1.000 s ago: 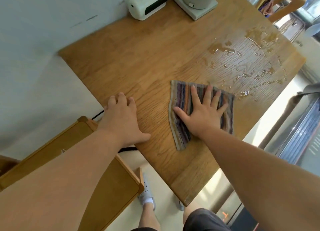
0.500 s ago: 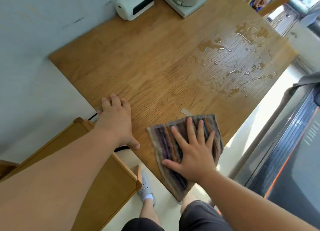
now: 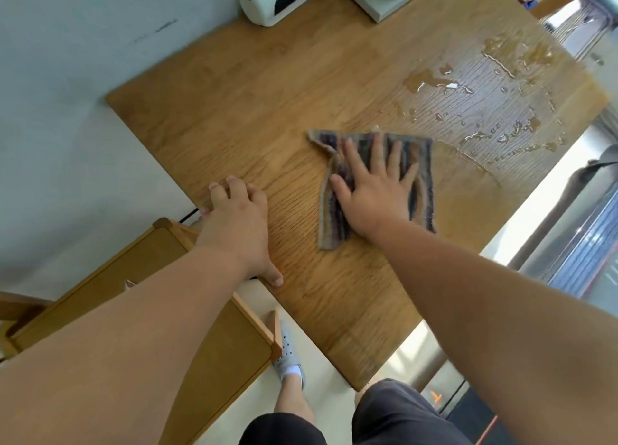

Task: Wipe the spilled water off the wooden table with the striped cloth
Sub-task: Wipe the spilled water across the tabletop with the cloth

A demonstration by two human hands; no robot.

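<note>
right hand: flat, palm down, fingers straight and spread, pressing the striped cloth onto the wooden table; nothing curled round it.
left hand: flat on bare wood at the table's near-left edge, holds nothing; at 9 o'clock from the right hand, the two well apart.
cloth place: mid-table, under the right hand, clear of the left hand; lies flat apart from a rucked corner at its 10 o'clock.
cloth axis: roughly square, no clear long side; stripes run about 12 to 6.
spilled water: puddles and beads at 1 to 2 o'clock from the cloth, spread toward the far-right corner; nearest beads near the cloth's 1 o'clock corner, biggest puddles well apart from it.
damp mark: faint curved wet edge on the wood at 3 o'clock, just beside the cloth.
nearer hand: the right, already on the cloth and on the water side; the left sits on the dry side, looks like a brace.
progress (judgement): mid-wipe, most of the spill not yet taken up.
next move (judgement): push the cloth out toward 1 to 2 o'clock, palm kept flat.
risk (judgement): the table's right edge runs close by the beads, so a sideways sweep could shove water off it.
other: white device at 11 o'clock by the wall, away from the water.
</note>
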